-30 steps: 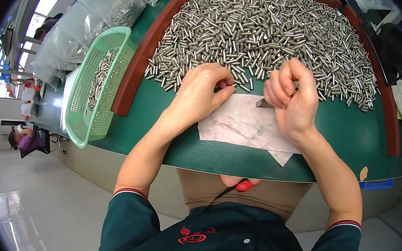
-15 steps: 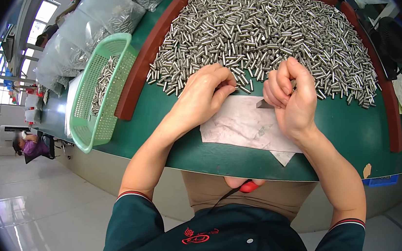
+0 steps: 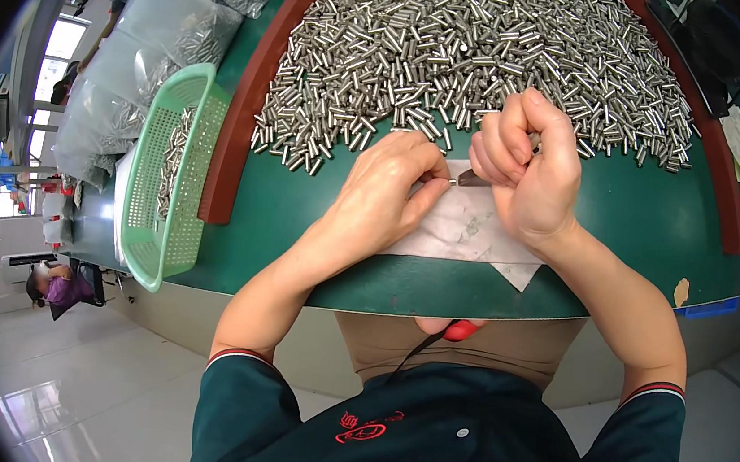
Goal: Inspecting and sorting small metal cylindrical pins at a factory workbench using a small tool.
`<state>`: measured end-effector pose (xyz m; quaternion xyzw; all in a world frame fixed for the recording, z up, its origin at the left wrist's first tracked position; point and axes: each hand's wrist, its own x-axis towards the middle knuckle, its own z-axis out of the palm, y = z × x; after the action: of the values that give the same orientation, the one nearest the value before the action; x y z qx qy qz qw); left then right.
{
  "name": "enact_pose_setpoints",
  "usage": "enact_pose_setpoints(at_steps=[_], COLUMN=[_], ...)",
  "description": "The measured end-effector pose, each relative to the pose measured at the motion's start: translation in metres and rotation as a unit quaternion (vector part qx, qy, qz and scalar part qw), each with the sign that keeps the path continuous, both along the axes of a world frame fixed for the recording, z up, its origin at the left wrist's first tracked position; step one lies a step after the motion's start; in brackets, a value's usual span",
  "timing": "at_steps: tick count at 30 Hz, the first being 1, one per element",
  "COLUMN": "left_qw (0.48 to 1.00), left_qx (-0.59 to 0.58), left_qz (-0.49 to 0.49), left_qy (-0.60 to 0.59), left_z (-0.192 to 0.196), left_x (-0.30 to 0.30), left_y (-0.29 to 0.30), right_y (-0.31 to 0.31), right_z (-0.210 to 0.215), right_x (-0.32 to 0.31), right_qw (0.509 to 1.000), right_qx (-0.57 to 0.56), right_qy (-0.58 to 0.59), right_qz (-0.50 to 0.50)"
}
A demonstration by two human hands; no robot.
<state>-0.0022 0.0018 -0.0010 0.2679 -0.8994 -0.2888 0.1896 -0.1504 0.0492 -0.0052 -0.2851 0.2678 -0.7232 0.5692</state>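
Observation:
My left hand [image 3: 384,183] is closed, its thumb and forefinger pinching a small silver metal pin [image 3: 454,182] whose end pokes out toward the right. My right hand [image 3: 534,176] is curled into a fist around a thin, dark flat blade [image 3: 473,180]. The blade's tip comes up close to the pin's end; I cannot tell if they touch. Its rear part is hidden in my fingers. Beneath both hands a stained whitish cloth [image 3: 465,232] lies on the green tabletop [image 3: 365,282]. Just beyond them spreads a big heap of similar metal pins [image 3: 497,50].
Dark red rails [image 3: 231,162] border the heap. To the left stands a pale green basket [image 3: 191,235] with pins inside, and behind it are clear plastic bags [image 3: 175,21] of pins. A black fan [image 3: 718,56] is at the far right. Other people are in the left background.
My two hands have come closer together, the left shifting right with the pin, now beside the blade. The whole view has shifted slightly.

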Motion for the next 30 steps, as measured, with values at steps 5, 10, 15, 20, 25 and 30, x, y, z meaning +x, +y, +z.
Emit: enact_pose_setpoints(at_steps=[5, 10, 15, 20, 25, 30], left_qw=[1.000, 1.000, 1.000, 1.000, 0.999, 0.999], left_qx=[-0.005, -0.014, -0.016, -0.019, -0.042, -0.049], left_qz=[-0.003, 0.000, 0.002, 0.006, 0.017, 0.022], left_qy=[-0.008, -0.005, -0.009, -0.003, -0.003, 0.011], left_z=[-0.002, -0.003, -0.003, -0.006, -0.006, -0.007], left_x=[-0.001, 0.000, -0.001, -0.002, -0.004, -0.005], left_y=[0.000, 0.000, 0.001, 0.002, 0.004, 0.003], right_y=[0.001, 0.001, 0.002, 0.003, 0.005, 0.006], right_z=[-0.002, 0.000, 0.000, 0.001, 0.000, 0.002], right_x=[0.001, 0.001, 0.002, 0.003, 0.008, 0.014], right_qw=[1.000, 1.000, 1.000, 0.999, 0.998, 0.993], right_qx=[0.014, 0.013, 0.012, 0.029, -0.003, -0.025], right_qy=[-0.011, -0.017, -0.012, 0.014, 0.053, 0.108], right_qz=[0.001, 0.003, -0.004, 0.001, -0.024, -0.035])
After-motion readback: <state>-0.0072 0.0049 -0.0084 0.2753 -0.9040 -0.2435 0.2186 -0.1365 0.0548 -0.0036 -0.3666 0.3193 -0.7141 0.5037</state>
